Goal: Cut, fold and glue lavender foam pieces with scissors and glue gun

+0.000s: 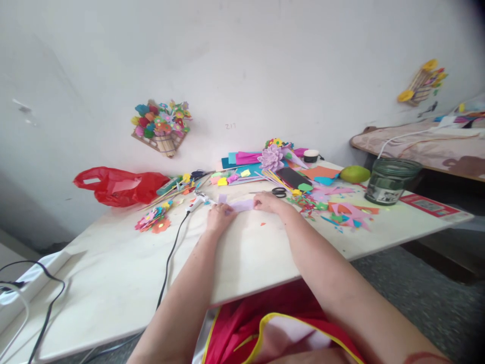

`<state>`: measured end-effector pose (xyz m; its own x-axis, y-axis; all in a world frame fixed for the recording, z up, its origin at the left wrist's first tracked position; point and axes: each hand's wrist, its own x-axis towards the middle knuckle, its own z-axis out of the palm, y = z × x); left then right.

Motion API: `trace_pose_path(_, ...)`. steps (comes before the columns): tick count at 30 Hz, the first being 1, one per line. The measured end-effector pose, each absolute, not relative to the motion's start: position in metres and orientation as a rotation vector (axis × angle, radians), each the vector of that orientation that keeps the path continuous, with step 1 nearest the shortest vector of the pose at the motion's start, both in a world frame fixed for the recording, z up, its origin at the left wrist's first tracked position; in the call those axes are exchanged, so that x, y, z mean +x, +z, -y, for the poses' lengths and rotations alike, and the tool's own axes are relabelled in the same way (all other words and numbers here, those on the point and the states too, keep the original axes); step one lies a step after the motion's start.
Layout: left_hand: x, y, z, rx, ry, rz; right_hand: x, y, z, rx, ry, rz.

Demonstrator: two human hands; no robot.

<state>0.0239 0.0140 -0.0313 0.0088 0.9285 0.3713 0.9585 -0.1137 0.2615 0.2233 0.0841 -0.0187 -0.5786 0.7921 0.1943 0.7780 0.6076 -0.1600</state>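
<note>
A pale purple strip of paper or thin foam [243,205] stretches between my two hands, just above or on the white table. My left hand [221,217] has its fingers closed on the strip's left part, where a piece of it sticks up behind them. At the other end, my right hand [267,202] pinches the strip between thumb and fingers. A white glue gun [195,202] with a black cord lies just left of my left hand. Black-handled scissors [279,192] rest behind my right hand.
Colourful foam flowers [154,218] and a red plastic bag [121,186] lie on the left. Behind are a purple flower [271,157] and a dark phone [293,178]. Coloured scraps [352,212], a green-yellow fruit [355,174] and a glass jar [390,182] occupy the right. A power strip [30,283] sits front left.
</note>
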Motion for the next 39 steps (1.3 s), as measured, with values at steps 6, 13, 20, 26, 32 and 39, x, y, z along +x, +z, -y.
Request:
trace_pose_path(6, 0.022, -0.035, -0.017, -2.194, -0.713, 2.017, 0.205, -0.022, -0.078, -1.029, 0.008, 2.519)
trace_pose_path(13, 0.024, -0.035, -0.017, -2.216, -0.713, 1.973, 0.195, -0.04, -0.089, -1.014, 0.217, 2.506)
trace_pose_path(20, 0.023, -0.036, -0.018, -2.264, -0.73, 1.9, 0.198, -0.042, -0.094, -1.044, 0.223, 2.5)
trace_pose_path(26, 0.021, -0.038, -0.02, -2.291, -0.785, 1.872, 0.2, -0.043, -0.094, -0.994, 0.193, 2.49)
trace_pose_path(32, 0.021, -0.038, -0.02, -2.296, -0.786, 1.877, 0.199, -0.049, -0.101, -0.988, 0.21, 2.491)
trace_pose_path(39, 0.021, -0.038, -0.021, -2.294, -0.76, 1.814, 0.197, -0.045, -0.096, -1.049, 0.162, 2.49)
